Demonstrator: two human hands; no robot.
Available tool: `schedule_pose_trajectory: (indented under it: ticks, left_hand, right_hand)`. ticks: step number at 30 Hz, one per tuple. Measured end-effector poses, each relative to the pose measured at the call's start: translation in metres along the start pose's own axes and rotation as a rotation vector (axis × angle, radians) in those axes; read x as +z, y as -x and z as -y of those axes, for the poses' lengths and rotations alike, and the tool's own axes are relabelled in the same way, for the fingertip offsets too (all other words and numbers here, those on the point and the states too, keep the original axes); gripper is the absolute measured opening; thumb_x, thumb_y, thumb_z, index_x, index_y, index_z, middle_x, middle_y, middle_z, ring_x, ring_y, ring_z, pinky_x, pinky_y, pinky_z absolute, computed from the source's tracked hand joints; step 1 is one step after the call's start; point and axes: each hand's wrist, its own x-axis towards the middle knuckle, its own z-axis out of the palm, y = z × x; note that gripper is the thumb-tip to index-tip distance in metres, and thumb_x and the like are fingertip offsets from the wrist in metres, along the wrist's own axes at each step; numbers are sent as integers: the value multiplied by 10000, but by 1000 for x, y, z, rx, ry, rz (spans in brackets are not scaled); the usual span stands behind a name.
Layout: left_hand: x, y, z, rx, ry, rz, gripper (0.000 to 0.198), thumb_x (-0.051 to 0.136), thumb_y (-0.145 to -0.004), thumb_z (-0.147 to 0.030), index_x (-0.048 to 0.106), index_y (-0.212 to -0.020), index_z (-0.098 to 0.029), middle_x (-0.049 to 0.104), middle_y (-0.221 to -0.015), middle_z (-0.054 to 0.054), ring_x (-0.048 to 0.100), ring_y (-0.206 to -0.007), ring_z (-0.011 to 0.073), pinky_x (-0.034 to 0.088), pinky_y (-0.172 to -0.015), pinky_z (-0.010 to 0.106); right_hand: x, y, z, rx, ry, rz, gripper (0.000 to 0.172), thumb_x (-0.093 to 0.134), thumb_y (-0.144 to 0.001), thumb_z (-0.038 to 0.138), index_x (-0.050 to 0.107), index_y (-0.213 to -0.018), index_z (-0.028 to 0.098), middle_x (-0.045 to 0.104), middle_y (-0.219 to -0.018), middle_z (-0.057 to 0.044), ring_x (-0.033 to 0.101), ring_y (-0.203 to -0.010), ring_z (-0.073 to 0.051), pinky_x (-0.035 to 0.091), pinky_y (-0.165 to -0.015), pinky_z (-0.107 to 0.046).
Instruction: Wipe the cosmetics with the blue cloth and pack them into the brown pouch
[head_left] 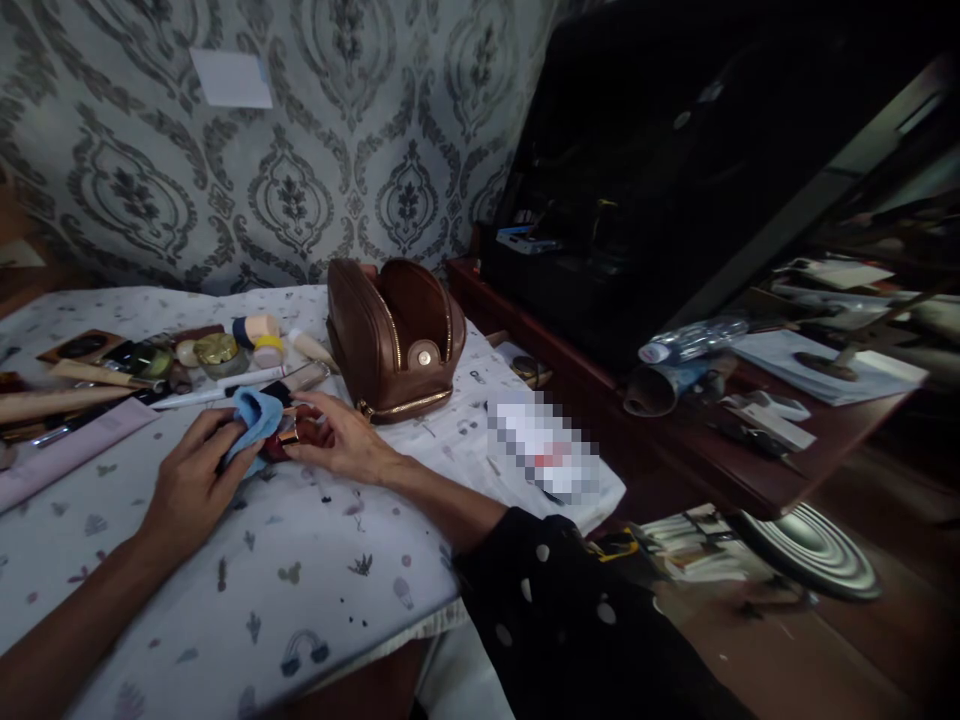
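Note:
My left hand (202,460) is closed on a folded light blue cloth (256,418), low over the patterned white table cover. The cloth touches a small dark red item with a gold band (289,437), perhaps a cosmetic container. Fingers of my right hand (349,440) pinch that item from the right; its exact kind is partly hidden by fingers and cloth. Just beyond my right hand stands a brown leather toiletry bag (360,320), its zip open and its inside dark.
Several cosmetics, including a glass jar (217,352) and a lilac tube (82,455), lie at the left. Right of the bag is a blurred-out white object (544,450). A wooden desk (720,470) bears a plastic bottle (694,340) and papers, beside a large black screen (660,160).

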Motion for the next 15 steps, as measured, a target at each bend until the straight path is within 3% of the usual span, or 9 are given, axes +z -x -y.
schedule_pose_trajectory:
  ticks: [3, 9, 15]
  left_hand:
    - [-1, 1, 0, 15, -14, 2, 171, 507, -949, -246, 630, -989, -135, 594, -1048, 95, 619, -927, 193, 470, -834, 254]
    - [-4, 3, -2, 59, 14, 34, 151, 511, -936, -214, 643, -982, -155, 601, -1050, 83, 626, -882, 178, 477, -795, 246]
    - [-4, 1, -5, 48, 27, 7, 128, 517, -940, -213, 617, -994, -153, 583, -1048, 84, 608, -914, 180, 465, -827, 250]
  right_hand:
    - [0, -1, -1, 20, -23, -6, 601, 749, -796, 362, 513, -1328, 213, 634, -1134, -58, 615, -893, -152, 500, -768, -275]
    - [3, -4, -5, 202, -106, -62, 545, 745, -793, 421, 560, -1254, 196, 634, -814, 12, 598, -698, -125, 475, -633, -239]
    - [6, -3, -11, 259, -265, 0, 519, 689, -836, 484, 545, -1246, 201, 569, -617, 56, 585, -542, -116, 441, -516, -210]
